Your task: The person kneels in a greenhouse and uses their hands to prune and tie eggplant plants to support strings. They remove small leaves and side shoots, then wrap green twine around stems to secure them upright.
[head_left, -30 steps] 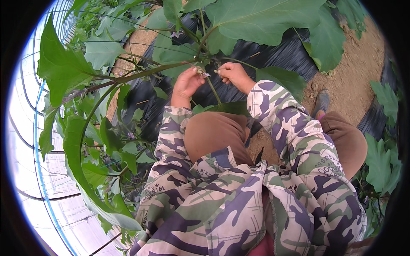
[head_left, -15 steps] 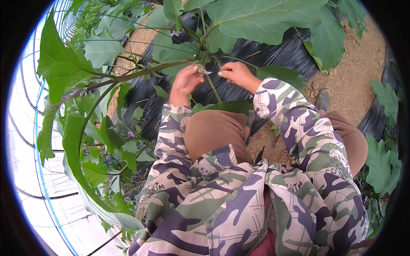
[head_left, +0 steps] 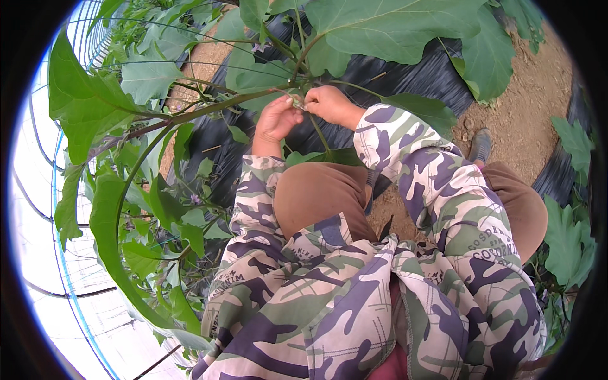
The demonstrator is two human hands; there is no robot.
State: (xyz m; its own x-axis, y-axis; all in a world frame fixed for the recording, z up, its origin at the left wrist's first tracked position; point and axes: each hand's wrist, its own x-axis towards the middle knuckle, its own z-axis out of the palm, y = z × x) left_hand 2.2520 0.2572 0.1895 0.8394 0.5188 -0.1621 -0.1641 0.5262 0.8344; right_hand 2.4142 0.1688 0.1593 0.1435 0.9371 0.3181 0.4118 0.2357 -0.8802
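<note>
I crouch over a leafy plant with broad green leaves. My left hand (head_left: 277, 120) and my right hand (head_left: 330, 103) meet at the plant's main stem (head_left: 209, 111), where side shoots fork off. Both pinch a small pale green bit (head_left: 296, 102) on the stem, with fingers curled around it. The fingertips hide what exactly they hold. Camouflage sleeves cover both forearms, and my brown-trousered knees are below the hands.
Black plastic mulch (head_left: 418, 79) covers the bed under the plant. Bare brown soil (head_left: 538, 95) lies to the right, with my shoe (head_left: 481, 145) on it. Large leaves (head_left: 392, 25) hang overhead and more plants (head_left: 570, 234) stand at right. A greenhouse film wall (head_left: 38, 253) runs along the left.
Both hands stayed on the stem junction; the right hand shifted slightly left and closer to the left hand, and the view drifted a little.
</note>
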